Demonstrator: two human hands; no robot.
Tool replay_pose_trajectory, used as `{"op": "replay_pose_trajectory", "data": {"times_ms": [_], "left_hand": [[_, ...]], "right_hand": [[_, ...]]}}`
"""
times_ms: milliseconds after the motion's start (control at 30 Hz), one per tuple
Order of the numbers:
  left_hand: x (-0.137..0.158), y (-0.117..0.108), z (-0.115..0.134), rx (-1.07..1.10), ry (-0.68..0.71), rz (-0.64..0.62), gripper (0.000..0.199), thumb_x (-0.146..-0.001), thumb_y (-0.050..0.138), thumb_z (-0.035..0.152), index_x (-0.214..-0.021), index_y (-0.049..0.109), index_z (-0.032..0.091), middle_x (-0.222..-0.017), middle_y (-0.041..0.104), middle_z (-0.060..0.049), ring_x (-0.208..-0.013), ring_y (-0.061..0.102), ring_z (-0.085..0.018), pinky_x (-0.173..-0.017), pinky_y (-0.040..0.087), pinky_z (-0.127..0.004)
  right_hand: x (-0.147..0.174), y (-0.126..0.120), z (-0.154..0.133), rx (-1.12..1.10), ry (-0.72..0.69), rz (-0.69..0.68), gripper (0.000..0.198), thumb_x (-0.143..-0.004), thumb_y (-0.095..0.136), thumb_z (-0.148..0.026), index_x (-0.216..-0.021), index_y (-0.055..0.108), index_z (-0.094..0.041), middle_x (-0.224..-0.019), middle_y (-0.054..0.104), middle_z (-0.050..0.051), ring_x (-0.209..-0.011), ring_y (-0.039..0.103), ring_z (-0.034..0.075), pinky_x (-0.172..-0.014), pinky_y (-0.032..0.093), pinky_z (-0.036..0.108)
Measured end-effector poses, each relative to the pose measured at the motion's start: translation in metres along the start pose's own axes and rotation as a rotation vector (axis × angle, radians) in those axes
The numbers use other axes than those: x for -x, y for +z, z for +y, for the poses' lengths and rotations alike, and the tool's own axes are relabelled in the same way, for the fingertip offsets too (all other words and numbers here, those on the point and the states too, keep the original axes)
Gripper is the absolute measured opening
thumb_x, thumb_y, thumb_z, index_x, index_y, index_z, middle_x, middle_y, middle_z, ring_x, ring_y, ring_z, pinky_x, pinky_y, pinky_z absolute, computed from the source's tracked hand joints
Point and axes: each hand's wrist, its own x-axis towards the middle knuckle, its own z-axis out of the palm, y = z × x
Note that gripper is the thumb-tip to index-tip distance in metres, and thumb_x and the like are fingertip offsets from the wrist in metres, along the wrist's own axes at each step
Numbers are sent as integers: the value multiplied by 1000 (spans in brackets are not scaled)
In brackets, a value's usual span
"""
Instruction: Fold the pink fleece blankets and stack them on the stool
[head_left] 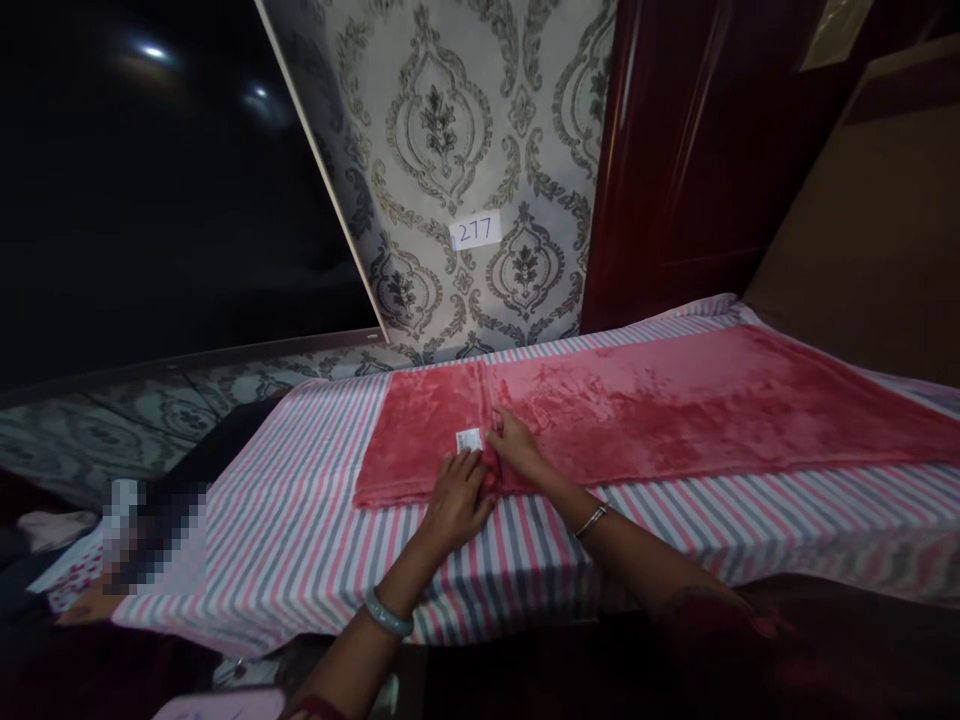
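A red plush blanket (645, 400) lies spread lengthwise, with its left end folded over into a flap (420, 425). On the flap, by its right edge, is a small white label (469, 440). My left hand (456, 500) rests palm down at the front of the flap, just below the label, its fingers stretched out on the fabric. Beside the label, my right hand (517, 447) has its fingers curled in a pinch at the flap's edge. The fabric between those fingertips is barely visible.
A striped cloth (292, 480) covers the table under the blanket. Behind stand a patterned wall with a paper marked 277 (475, 230), a large dark screen (165, 180) at left, and a dark red door (675, 150). A brown panel (877, 220) leans at right.
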Motion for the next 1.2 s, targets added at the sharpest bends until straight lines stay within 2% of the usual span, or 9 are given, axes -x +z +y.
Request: {"op": "replay_pose_trajectory", "data": {"times_ms": [100, 200, 367, 567, 667, 800, 900, 967, 1200], "left_hand": [[1, -2, -4, 15, 33, -24, 51, -86, 61, 30, -135, 53, 19, -149, 48, -16, -142, 39, -32, -116, 33, -56], [-3, -2, -6, 13, 23, -30, 40, -89, 54, 22, -128, 58, 20, -143, 55, -14, -139, 44, -29, -115, 36, -55], [-10, 6, 2, -6, -52, 42, 34, -94, 44, 20, -125, 59, 19, -139, 59, -14, -134, 50, -28, -113, 38, -54], [-6, 13, 9, -51, -31, 48, 41, -90, 47, 16, -129, 58, 20, -141, 57, -14, -138, 45, -31, -112, 37, -60], [-3, 14, 7, -68, -14, 65, 42, -89, 46, 16, -130, 57, 21, -141, 57, -13, -137, 46, -31, -112, 38, -59], [-2, 17, 4, -77, 9, 114, 41, -91, 46, 19, -129, 57, 20, -139, 59, -13, -136, 47, -32, -112, 41, -57], [-1, 19, 1, -68, 37, 130, 41, -90, 47, 19, -130, 57, 20, -138, 59, -13, -135, 48, -31, -112, 41, -56], [0, 20, -1, -66, 46, 139, 42, -90, 48, 19, -130, 58, 20, -137, 60, -13, -135, 48, -31, -113, 40, -57], [1, 21, -3, -83, 42, 164, 42, -87, 48, 17, -128, 58, 20, -138, 59, -13, -135, 49, -31, -111, 41, -57]], "right_hand": [[-7, 0, -1, 4, -3, 0, 54, -80, 59, -24, -134, 54, -20, -98, 71, 6, -85, 64, 20, -79, 50, 29], [-16, 4, -6, 30, -3, 13, 57, -77, 61, -21, -134, 54, -19, -100, 71, 7, -87, 65, 21, -79, 50, 30], [-27, 8, -11, 43, -25, 37, 56, -77, 54, -8, -131, 58, -19, -114, 68, 9, -99, 64, 20, -89, 49, 30], [-26, 0, -4, 78, -31, 46, 56, -77, 49, -2, -130, 60, -16, -114, 69, 11, -105, 63, 22, -96, 48, 36], [-25, -2, -8, 106, -136, 60, 52, -83, 48, -8, -134, 58, -18, -128, 63, 12, -122, 55, 24, -108, 41, 40], [-21, 3, -11, 280, -333, -85, 53, -91, 46, -19, -144, 49, -16, -148, 48, 13, -141, 37, 25, -118, 26, 46], [-15, 7, -7, 422, -289, -217, 53, -94, 44, -21, -147, 45, -14, -153, 42, 14, -144, 33, 26, -119, 22, 51], [-12, 8, -4, 455, -274, -235, 53, -95, 43, -22, -148, 44, -15, -155, 39, 14, -145, 33, 25, -119, 21, 52], [-18, -2, -8, 375, -261, -294, 55, -92, 49, -25, -147, 46, -18, -153, 42, 13, -143, 36, 29, -118, 26, 55]]}}
